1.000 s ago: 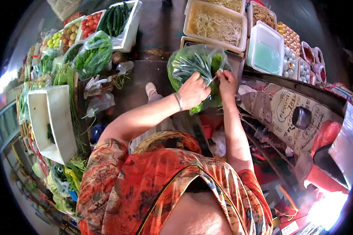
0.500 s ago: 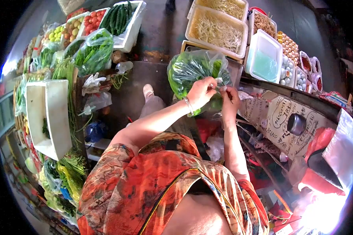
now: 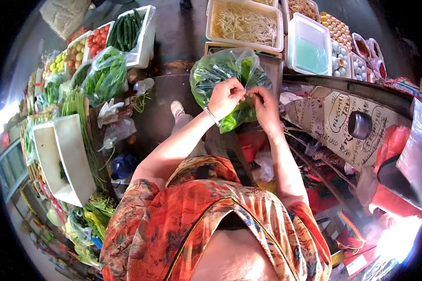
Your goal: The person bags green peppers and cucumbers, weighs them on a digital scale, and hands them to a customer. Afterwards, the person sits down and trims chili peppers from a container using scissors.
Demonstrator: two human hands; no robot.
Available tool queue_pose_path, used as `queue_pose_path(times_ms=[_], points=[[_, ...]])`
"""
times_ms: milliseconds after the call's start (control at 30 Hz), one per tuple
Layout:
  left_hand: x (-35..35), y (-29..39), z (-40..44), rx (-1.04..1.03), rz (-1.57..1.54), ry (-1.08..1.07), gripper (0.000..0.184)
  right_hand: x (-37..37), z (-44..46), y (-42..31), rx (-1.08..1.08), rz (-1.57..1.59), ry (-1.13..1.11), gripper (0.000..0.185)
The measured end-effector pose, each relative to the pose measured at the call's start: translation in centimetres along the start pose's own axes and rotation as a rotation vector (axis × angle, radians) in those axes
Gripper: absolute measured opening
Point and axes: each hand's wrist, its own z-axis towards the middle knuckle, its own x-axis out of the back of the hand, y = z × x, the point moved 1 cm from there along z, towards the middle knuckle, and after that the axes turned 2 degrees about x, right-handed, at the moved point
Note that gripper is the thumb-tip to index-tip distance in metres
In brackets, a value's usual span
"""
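A clear plastic bag [image 3: 206, 70] full of leafy green vegetables [image 3: 234, 119] stands in front of me, at the edge of the dark counter. My left hand [image 3: 226, 99], with a bracelet at the wrist, pinches the gathered plastic near the bag's mouth. Close beside it, my right hand [image 3: 265, 107] also has its fingertips pressed together on the plastic. The two hands nearly touch over the near right part of the bag. The exact bit of plastic between the fingertips is too small to make out.
Beyond the bag stand a bin of bean sprouts [image 3: 246, 25] and a white tub [image 3: 309, 47]. On the left are cucumbers [image 3: 125, 32], tomatoes [image 3: 98, 40], another bag of greens [image 3: 107, 77] and an empty white foam box [image 3: 63, 159]. Cardboard with handwriting [image 3: 347, 129] lies at right.
Both hands have shifted slightly left in view and stay together at the bag's mouth. The whole scene has tilted a little as the camera moved.
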Motion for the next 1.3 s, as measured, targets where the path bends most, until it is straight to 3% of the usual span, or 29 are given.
queue_pose_path(times_ms=[33,100,167,233,267,300,367,500,533,567,633,767,833,1000,1033,1100,1167,1233,1300], points=[[0.0,0.0,0.1,0.000,0.001,-0.006,0.002,-0.1,-0.5,0.5,-0.003,0.000,0.006,0.014],[-0.1,-0.3,0.1,0.024,-0.097,0.010,0.005,-0.3,-1.6,1.1,-0.232,0.190,-0.009,0.012],[-0.5,-1.0,0.4,-0.018,-0.083,0.027,0.010,0.3,-1.1,0.7,-0.174,0.096,-0.006,0.013],[-1.0,0.2,0.4,-0.225,0.280,0.168,0.012,1.2,0.0,-1.1,0.240,-0.316,0.120,0.017],[-1.6,1.0,0.0,-0.257,0.420,0.204,0.015,1.3,0.8,-1.4,0.153,-0.116,0.076,0.023],[-1.7,1.4,-0.3,-0.255,0.424,0.197,0.015,1.2,1.3,-1.6,0.148,-0.113,0.080,0.023],[-2.1,2.1,-0.6,-0.455,0.695,0.171,0.016,1.1,2.3,-1.4,0.012,0.089,-0.118,0.028],[-1.5,3.2,0.2,-0.643,0.973,-0.018,0.020,0.4,2.7,2.7,0.095,0.137,-0.194,0.025],[-1.5,3.1,0.9,-0.650,1.057,-0.081,0.036,0.4,2.7,3.6,-0.020,0.093,-0.191,0.024],[-1.5,2.8,1.3,-0.668,1.094,-0.104,0.038,0.3,3.1,4.7,0.074,0.220,-0.230,0.029],[-1.8,3.0,1.5,-0.788,1.059,0.001,0.025,0.8,3.5,5.3,-0.023,0.253,-0.261,0.027],[-1.2,2.6,0.8,-0.689,1.011,-0.018,0.030,0.7,3.8,5.7,-0.199,0.427,-0.350,0.021],[-0.8,3.0,0.7,-0.598,0.998,0.026,0.029,0.4,4.0,5.8,-0.111,0.248,-0.386,0.015],[-0.5,2.7,0.4,-0.459,1.208,-0.063,0.018,0.1,3.4,2.6,0.203,0.091,-0.144,0.007],[-0.9,2.4,-0.3,-0.317,1.312,-0.145,0.014,0.2,3.5,1.9,0.195,0.096,-0.119,0.007],[-0.9,1.5,-1.3,-0.409,1.258,-0.167,0.012,0.3,3.7,1.5,0.051,-0.138,-0.272,0.016],[0.5,1.2,-1.3,-0.313,1.254,-0.129,0.019,-0.5,3.5,2.4,0.240,-0.147,-0.135,0.012],[1.5,3.7,-2.7,-0.523,1.009,-0.080,0.023,0.5,3.0,1.5,0.214,-0.041,0.030,0.015],[2.9,5.2,-4.5,-0.424,0.931,-0.021,0.025,3.1,1.8,0.1,0.115,0.102,0.162,0.024]])
